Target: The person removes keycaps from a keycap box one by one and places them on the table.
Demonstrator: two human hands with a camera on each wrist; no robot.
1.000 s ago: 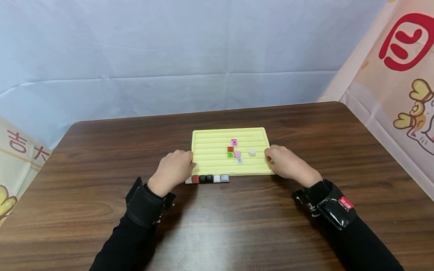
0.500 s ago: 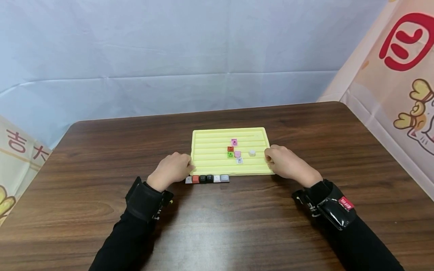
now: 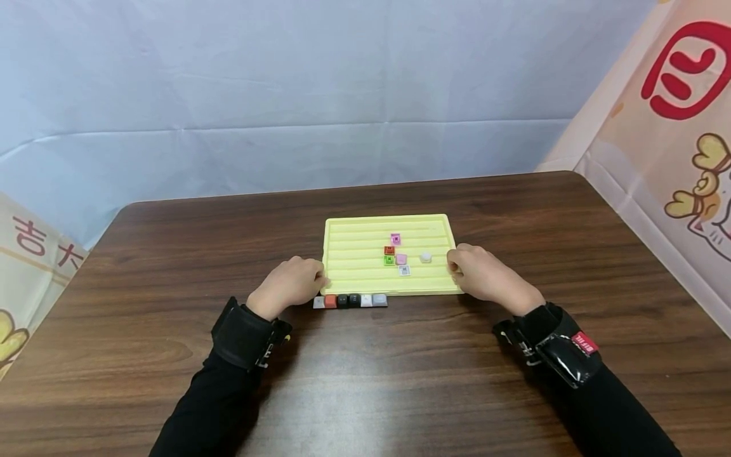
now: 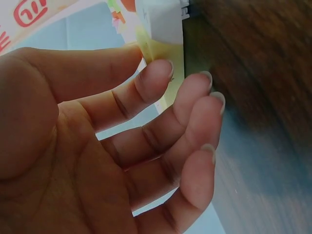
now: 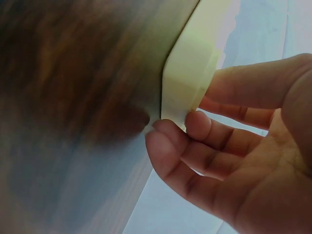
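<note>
A pale yellow ridged tray (image 3: pixel 354 254) lies flat on the wooden table, bearing several small keycaps: magenta (image 3: pixel 396 239), red (image 3: pixel 389 251), green (image 3: pixel 389 260), pink (image 3: pixel 401 259), and two whitish ones. My left hand (image 3: pixel 291 279) is at its left edge, near the front corner; in the left wrist view thumb and index finger meet the tray's side (image 4: pixel 170 63), the other fingers loosely curved. At the right edge, my right hand (image 3: pixel 480 273) grips the tray, its thumb over the rim and fingertips against the side wall (image 5: pixel 183 73) in the right wrist view.
A row of several keycaps (image 3: pixel 349 301), white, red, black and grey, stands along the tray's front edge, its left end close to my left hand. A pale blue cloth (image 3: pixel 285 95) hangs behind the table (image 3: pixel 171 266), with printed cloths at both sides.
My left hand has drawn back slightly to the left along the tray's edge since a second ago. The right hand, tray and keycaps look unmoved.
</note>
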